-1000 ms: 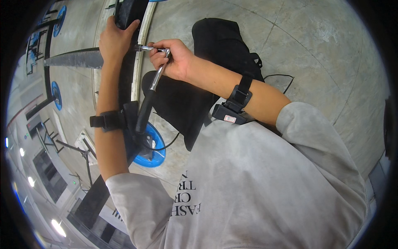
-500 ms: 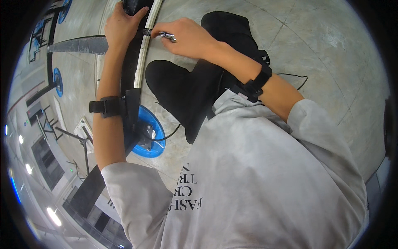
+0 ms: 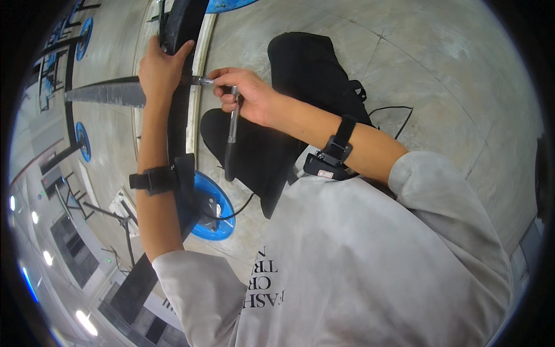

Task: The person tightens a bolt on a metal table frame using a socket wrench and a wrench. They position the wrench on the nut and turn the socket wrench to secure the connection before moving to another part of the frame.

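My left hand [image 3: 159,72] is wrapped over a long black metal beam [image 3: 188,32], thumb on its top face and fingertips behind its far side. Just beyond these fingers, a thin shiny metal piece [image 3: 161,8] stands against the beam; I cannot make out its kind. My right hand [image 3: 251,95] grips a ratchet wrench [image 3: 233,127] at its head. The chrome socket end points left at the beam's side, and the dark-tipped handle hangs toward me. Whether the socket sits on a bolt is hidden.
A grey crossbar [image 3: 107,92] runs left from the beam. Blue round bases [image 3: 199,231] are under the frame. My black-clad knees [image 3: 300,75] are close on the right, with a thin black cable [image 3: 399,107] on the concrete floor [image 3: 439,75] beyond.
Both hands sit lower in the picture. The wrench handle, folded along my right hand before, now swings out toward me, and the fingers have closed around the wrench's head.
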### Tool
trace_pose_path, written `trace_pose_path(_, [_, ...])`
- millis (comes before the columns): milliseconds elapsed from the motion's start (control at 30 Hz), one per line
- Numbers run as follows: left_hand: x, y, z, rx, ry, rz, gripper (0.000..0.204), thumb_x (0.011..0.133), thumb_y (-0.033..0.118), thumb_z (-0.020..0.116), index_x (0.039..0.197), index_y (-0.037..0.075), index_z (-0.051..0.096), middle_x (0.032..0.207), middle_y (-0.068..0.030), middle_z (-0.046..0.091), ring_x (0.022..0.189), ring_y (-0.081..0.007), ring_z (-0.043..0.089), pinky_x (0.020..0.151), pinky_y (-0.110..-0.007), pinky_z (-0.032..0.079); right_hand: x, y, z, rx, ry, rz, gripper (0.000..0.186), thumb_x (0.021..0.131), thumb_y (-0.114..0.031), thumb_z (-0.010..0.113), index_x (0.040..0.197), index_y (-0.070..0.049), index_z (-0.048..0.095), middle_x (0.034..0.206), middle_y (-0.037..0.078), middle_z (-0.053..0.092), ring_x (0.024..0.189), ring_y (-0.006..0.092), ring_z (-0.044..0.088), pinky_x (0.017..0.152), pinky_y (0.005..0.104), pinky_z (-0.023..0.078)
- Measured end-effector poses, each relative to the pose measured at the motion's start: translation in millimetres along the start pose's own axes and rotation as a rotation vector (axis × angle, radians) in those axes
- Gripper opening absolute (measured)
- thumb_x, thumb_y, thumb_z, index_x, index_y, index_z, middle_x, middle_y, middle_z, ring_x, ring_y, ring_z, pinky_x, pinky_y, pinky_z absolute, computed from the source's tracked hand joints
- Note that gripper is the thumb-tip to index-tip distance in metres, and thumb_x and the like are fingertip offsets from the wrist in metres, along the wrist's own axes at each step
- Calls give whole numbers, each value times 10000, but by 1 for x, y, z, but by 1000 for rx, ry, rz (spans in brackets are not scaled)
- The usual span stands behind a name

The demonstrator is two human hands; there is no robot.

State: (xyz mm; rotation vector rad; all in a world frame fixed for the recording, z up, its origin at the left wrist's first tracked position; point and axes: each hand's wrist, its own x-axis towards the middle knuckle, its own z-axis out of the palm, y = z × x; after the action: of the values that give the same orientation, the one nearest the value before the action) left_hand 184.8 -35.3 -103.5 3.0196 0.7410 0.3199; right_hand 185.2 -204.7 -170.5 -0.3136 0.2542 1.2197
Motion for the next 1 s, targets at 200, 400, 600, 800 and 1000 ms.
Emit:
trace_pose_path(200, [1, 3, 0, 21, 37, 3, 626, 684, 517, 692, 1011, 0, 560, 815, -241, 627, 801, -410, 607, 693, -446, 466, 11, 3, 4, 175, 2, 93, 133, 786, -25, 519, 919, -22, 512, 668, 71, 477, 485, 92, 374, 423, 220, 297])
trace_pose_path(400, [1, 6, -3, 17, -22, -62, 693, 664, 542, 682, 1091, 16, 539, 858, -251, 629, 852, -425, 596, 757, -468, 462, 13, 1, 2, 170, -20, 106, 183, 760, -20, 534, 943, -31, 542, 663, 99, 501, 499, 130, 452, 452, 264, 371])
trace_pose_path(600, [-2, 6, -5, -14, -36, -58, 668, 666, 544, 682, 1072, 31, 544, 852, -246, 629, 856, -423, 595, 757, -468, 460, -1, -10, -7, -1986, -172, -960, 214, 716, -64, 570, 918, -88, 635, 799, 121, 653, 694, 313, 626, 656, 398, 491])
trace_pose_path(800, [-2, 5, -1, 18, 20, -41, 665, 666, 550, 677, 1059, 30, 545, 838, -247, 627, 838, -422, 596, 742, -467, 460, -5, -27, -11, -1260, -43, -777, 237, 723, -45, 579, 957, -57, 611, 668, 82, 572, 590, 175, 548, 555, 298, 419])
trace_pose_path(1000, [2, 5, -3, 26, 16, -20, 704, 679, 533, 686, 1111, -3, 542, 891, -241, 634, 857, -390, 618, 756, -422, 475, -1, -24, -9, -551, -92, -180, 225, 766, -24, 551, 990, -4, 563, 655, 43, 516, 501, 75, 418, 457, 217, 304])
